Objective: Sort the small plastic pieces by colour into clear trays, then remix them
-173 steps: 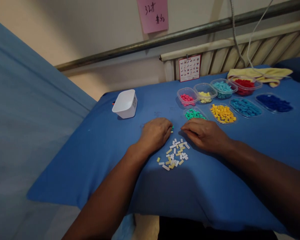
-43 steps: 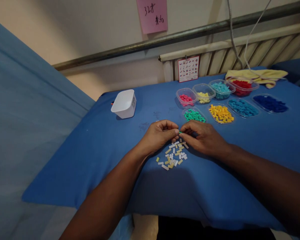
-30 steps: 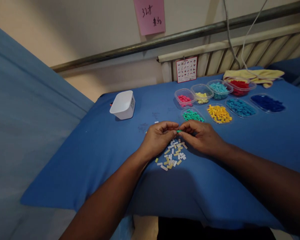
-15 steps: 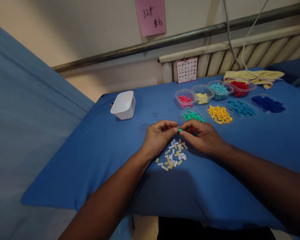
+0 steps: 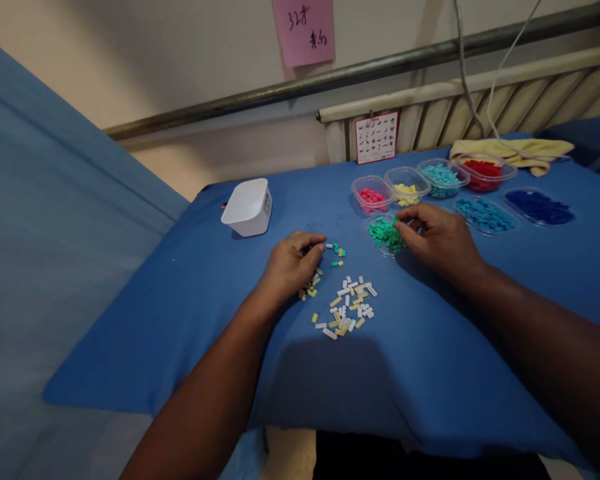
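My left hand [image 5: 294, 263] rests low over the cloth with thumb and forefinger drawn together; whatever is between them I cannot make out. Just off its fingertips lie several small green, white and yellow toy bricks [image 5: 341, 252], and more yellow and white ones [image 5: 310, 287] are partly hidden under the palm. My right hand [image 5: 435, 237] is at the clear tub of green bricks [image 5: 384, 233], fingertips pinched over its right side. Any brick in that pinch is too small to tell. Nearer me is a loose pile of white and pale yellow bricks [image 5: 347, 307].
Clear tubs of pink bricks [image 5: 371, 199], yellow bricks [image 5: 407, 193], light blue bricks [image 5: 441, 179], red bricks [image 5: 483, 173], teal bricks [image 5: 485, 215] and dark blue bricks [image 5: 539, 205] stand beyond. A white bin [image 5: 250, 207] is at the left, a yellow cloth [image 5: 520, 152] at the back right.
Both hands were together on a small green piece. They have separated: my left hand moved left and down to the table, my right hand moved right and up to the green tub.
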Demonstrator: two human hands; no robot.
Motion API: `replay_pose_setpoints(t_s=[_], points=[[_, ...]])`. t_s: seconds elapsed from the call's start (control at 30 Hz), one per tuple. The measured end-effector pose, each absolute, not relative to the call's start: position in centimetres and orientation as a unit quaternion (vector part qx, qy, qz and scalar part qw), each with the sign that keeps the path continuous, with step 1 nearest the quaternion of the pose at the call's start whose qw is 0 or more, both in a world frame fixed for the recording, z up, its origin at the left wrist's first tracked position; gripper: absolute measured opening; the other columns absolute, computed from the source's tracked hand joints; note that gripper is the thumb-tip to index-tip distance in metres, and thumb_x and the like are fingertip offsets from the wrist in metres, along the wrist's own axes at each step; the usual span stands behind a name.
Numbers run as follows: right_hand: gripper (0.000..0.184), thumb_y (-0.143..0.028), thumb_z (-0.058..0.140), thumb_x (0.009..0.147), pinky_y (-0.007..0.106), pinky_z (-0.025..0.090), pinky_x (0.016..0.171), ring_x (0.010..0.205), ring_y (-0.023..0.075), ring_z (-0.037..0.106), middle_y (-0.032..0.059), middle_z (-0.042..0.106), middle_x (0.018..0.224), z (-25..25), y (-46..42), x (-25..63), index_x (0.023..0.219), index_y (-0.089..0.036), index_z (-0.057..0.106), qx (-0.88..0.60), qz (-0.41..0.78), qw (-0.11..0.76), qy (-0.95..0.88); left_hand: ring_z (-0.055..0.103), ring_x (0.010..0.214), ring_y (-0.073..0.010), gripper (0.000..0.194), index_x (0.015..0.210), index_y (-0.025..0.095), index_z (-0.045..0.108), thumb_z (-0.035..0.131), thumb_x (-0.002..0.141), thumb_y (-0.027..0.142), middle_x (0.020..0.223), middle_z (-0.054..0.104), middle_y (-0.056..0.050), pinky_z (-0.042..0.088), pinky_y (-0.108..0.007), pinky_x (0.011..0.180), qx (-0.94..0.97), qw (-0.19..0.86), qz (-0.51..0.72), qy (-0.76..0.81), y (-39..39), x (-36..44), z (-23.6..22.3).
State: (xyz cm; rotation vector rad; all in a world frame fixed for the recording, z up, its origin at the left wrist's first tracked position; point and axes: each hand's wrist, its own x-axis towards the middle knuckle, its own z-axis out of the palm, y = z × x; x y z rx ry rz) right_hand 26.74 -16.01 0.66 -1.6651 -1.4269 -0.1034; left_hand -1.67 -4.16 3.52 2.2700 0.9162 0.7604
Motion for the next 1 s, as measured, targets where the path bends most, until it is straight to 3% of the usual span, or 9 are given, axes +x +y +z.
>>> replay_pose_setpoints(t_s=[0.07,0.2,0.27,0.4,0.6,0.8,1.0], points=[[0.018,-0.032,0.071,0.094,0.040,0.056,0.077,0.075,0.0246,0.073,0.0061,0.080,0.089,0.2,-15.6,27.6,0.106,-0.024,0.082,-0.690,-0.058,0.431,-0.578,0.073,0.108,-0.0257,0.031,0.124,0.023,0.083,0.065,0.099,0.025,0.113,0.078,-0.009,0.060,-0.045,0.101,0.892,0.240,0.229,0.307,-4.1,-2.1,3.7],[0.022,-0.032,0.069,0.096,0.040,0.056,0.080,0.083,0.0271,0.075,0.0082,0.082,0.096,-0.4,-15.1,27.7,0.111,-0.025,0.083,-0.705,-0.077,0.384,-0.591,0.064,0.136,-0.0305,0.047,0.144,0.024,0.072,0.061,0.099,0.020,0.151,0.069,-0.009,0.050,-0.054,0.119,0.947,0.157,0.160,0.228,-5.1,-1.4,4.0],[0.024,-0.032,0.068,0.098,0.041,0.056,0.080,0.086,0.0280,0.076,0.0088,0.083,0.100,-0.5,-14.9,27.5,0.115,-0.025,0.083,-0.710,-0.076,0.375,-0.592,0.062,0.138,-0.0334,0.048,0.149,0.023,0.069,0.059,0.102,0.023,0.156,0.066,-0.010,0.047,-0.059,0.119,0.961,0.125,0.126,0.214,-5.3,-0.9,4.1],[0.025,-0.032,0.066,0.100,0.043,0.057,0.082,0.089,0.0294,0.077,0.0098,0.084,0.107,-0.7,-14.9,27.5,0.116,-0.026,0.084,-0.704,-0.067,0.386,-0.593,0.068,0.125,-0.0345,0.039,0.141,0.019,0.072,0.061,0.104,0.027,0.140,0.076,-0.013,0.050,-0.059,0.113,0.963,0.121,0.104,0.217,-4.7,-0.5,3.9],[0.026,-0.027,0.065,0.098,0.047,0.061,0.083,0.091,0.0304,0.078,0.0092,0.084,0.113,-1.2,-14.9,27.6,0.117,-0.028,0.084,-0.686,-0.056,0.402,-0.604,0.071,0.120,-0.0272,0.026,0.126,0.021,0.077,0.060,0.106,0.025,0.129,0.079,-0.010,0.052,-0.049,0.113,0.953,0.173,0.117,0.221,-4.4,-0.9,3.7],[0.030,-0.023,0.066,0.097,0.048,0.062,0.089,0.098,0.0320,0.080,0.0096,0.085,0.115,-1.4,-14.9,27.6,0.120,-0.026,0.084,-0.684,-0.044,0.406,-0.605,0.072,0.111,-0.0249,0.026,0.116,0.021,0.079,0.057,0.104,0.016,0.118,0.077,-0.010,0.056,-0.042,0.104,0.959,0.168,0.097,0.209,-4.8,-1.2,4.5],[0.026,-0.025,0.064,0.099,0.049,0.062,0.096,0.107,0.0325,0.080,0.0082,0.086,0.115,-1.3,-15.0,27.8,0.116,-0.026,0.084,-0.670,-0.061,0.424,-0.606,0.071,0.106,-0.0250,0.025,0.116,0.020,0.076,0.057,0.101,0.015,0.117,0.076,-0.010,0.056,-0.042,0.100,0.965,0.138,0.073,0.210,-5.3,-1.6,5.2]])
